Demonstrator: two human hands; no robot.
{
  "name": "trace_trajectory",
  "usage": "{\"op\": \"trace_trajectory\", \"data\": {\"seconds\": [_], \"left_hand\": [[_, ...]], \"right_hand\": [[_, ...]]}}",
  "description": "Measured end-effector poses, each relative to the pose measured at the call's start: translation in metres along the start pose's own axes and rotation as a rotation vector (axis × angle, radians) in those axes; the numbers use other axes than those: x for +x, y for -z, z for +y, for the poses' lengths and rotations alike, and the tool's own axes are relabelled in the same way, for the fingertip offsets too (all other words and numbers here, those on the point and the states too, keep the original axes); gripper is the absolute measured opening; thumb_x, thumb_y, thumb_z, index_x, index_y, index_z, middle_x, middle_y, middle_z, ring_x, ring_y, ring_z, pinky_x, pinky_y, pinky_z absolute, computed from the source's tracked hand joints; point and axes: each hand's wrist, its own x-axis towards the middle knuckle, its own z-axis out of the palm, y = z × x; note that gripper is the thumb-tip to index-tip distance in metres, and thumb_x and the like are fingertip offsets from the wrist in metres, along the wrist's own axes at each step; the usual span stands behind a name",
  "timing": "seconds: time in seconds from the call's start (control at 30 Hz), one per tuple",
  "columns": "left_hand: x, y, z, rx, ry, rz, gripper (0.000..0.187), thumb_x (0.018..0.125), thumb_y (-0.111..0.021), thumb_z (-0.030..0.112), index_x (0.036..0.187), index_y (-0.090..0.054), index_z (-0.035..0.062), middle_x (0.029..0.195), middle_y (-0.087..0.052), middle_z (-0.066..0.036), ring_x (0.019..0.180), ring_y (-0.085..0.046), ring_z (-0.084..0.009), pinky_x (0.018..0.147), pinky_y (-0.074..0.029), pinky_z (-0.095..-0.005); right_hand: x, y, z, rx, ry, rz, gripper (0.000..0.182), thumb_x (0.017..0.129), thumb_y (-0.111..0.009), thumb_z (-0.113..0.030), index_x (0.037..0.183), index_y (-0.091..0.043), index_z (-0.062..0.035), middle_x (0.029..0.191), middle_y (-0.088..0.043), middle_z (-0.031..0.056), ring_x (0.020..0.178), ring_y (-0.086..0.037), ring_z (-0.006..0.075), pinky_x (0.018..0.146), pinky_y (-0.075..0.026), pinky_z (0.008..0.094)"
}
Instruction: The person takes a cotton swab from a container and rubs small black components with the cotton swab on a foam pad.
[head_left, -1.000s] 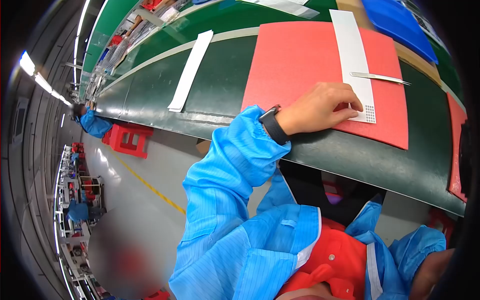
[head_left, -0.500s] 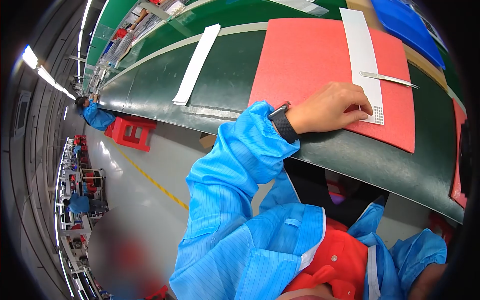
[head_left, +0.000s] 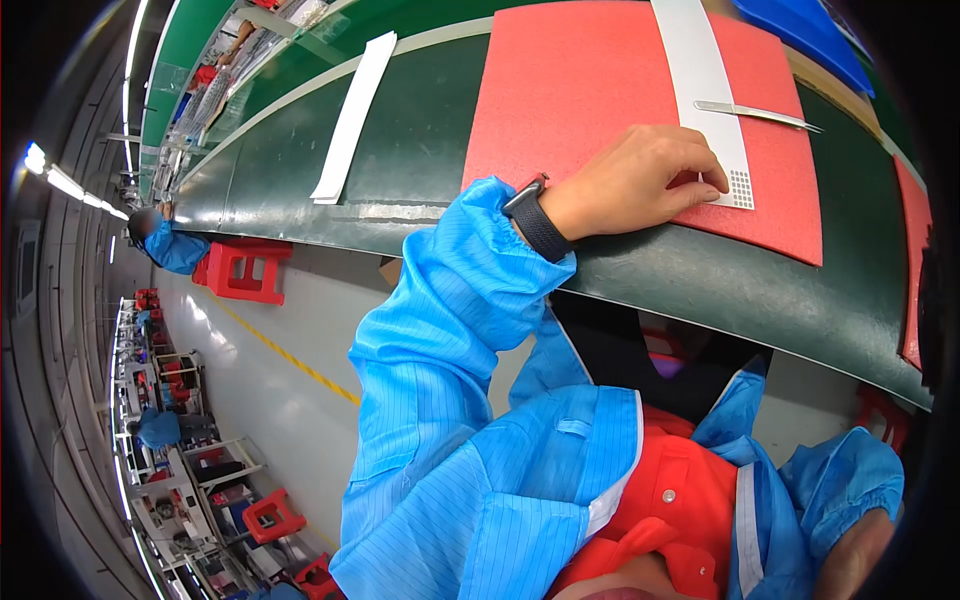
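My left hand (head_left: 655, 180), with a dark watch on its wrist, rests at the front of a red foam mat (head_left: 570, 90). Its thumb and forefinger are pinched together at the lower left edge of a long white strip (head_left: 700, 70); the other fingers curl under. Small grey dots (head_left: 740, 188) in a grid cover the strip's near end, just right of the fingertips. Metal tweezers (head_left: 757, 114) lie across the strip, beyond the hand. Low at the right edge, part of my right hand (head_left: 855, 555) comes out of a blue sleeve, its fingers hidden.
More white strips (head_left: 355, 120) lie left of the mat on the dark green bench (head_left: 420, 130). A blue tray (head_left: 815, 40) is at the back right. A person in blue (head_left: 172, 245) sits far left by a red stool (head_left: 248, 270). Another red mat (head_left: 912, 260) shows at right.
The view has shifted, so the bench and mat appear higher and further left. My left hand stays pinched at the same end of the strip; the tweezers have not moved on it.
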Motion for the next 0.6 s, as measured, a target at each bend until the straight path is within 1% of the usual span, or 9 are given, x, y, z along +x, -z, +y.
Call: {"op": "trace_trajectory", "data": {"seconds": [0.1, 0.43, 0.5, 0.57, 0.6], "left_hand": [[0.0, 0.0, 0.001, 0.011, -0.019, 0.012, 0.012, 0.079, -0.067, 0.011, 0.088, -0.068, 0.0031, 0.085, -0.066, -0.011, 0.078, -0.064, -0.0252, 0.069, -0.052, -0.0343], [-0.001, 0.0, 0.002, -0.009, 0.009, -0.004, 0.011, 0.079, -0.066, 0.01, 0.087, -0.068, 0.0029, 0.085, -0.066, -0.011, 0.078, -0.064, -0.0259, 0.07, -0.052, -0.0343], [-0.001, 0.0, 0.002, -0.006, 0.008, -0.008, 0.01, 0.079, -0.066, 0.009, 0.087, -0.068, 0.0029, 0.085, -0.066, -0.011, 0.079, -0.064, -0.0262, 0.07, -0.052, -0.0344], [-0.001, 0.0, 0.003, 0.003, 0.0, -0.019, 0.011, 0.08, -0.066, 0.009, 0.088, -0.068, 0.0032, 0.086, -0.066, -0.011, 0.079, -0.064, -0.0254, 0.071, -0.052, -0.0333], [0.0, 0.001, 0.003, 0.016, -0.008, -0.025, 0.011, 0.081, -0.066, 0.009, 0.09, -0.068, 0.0035, 0.087, -0.066, -0.011, 0.08, -0.065, -0.0246, 0.071, -0.052, -0.0321]], "right_hand": [[0.0, -0.002, 0.0, 0.042, -0.025, 0.03, 0.015, 0.092, -0.051, -0.023, 0.098, -0.057, -0.0103, 0.094, -0.062, 0.0014, 0.087, -0.057, 0.0154, 0.082, -0.045, 0.0303], [0.0, 0.001, 0.001, 0.153, -0.104, 0.099, 0.009, 0.089, -0.057, -0.02, 0.085, -0.059, -0.0118, 0.081, -0.062, 0.0007, 0.076, -0.058, 0.0127, 0.078, -0.046, 0.0296], [-0.001, -0.006, 0.001, 0.176, -0.109, 0.157, 0.01, 0.089, -0.057, -0.019, 0.082, -0.058, -0.0117, 0.078, -0.06, 0.0004, 0.073, -0.056, 0.0117, 0.076, -0.045, 0.0291], [-0.001, -0.013, 0.003, 0.215, -0.111, 0.27, 0.015, 0.089, -0.057, -0.018, 0.075, -0.056, -0.0113, 0.07, -0.056, -0.0001, 0.067, -0.052, 0.0097, 0.072, -0.044, 0.028], [-0.002, -0.012, 0.003, 0.205, -0.115, 0.265, 0.015, 0.089, -0.057, -0.018, 0.075, -0.056, -0.0113, 0.07, -0.056, -0.0001, 0.067, -0.052, 0.0097, 0.072, -0.044, 0.028]]}}
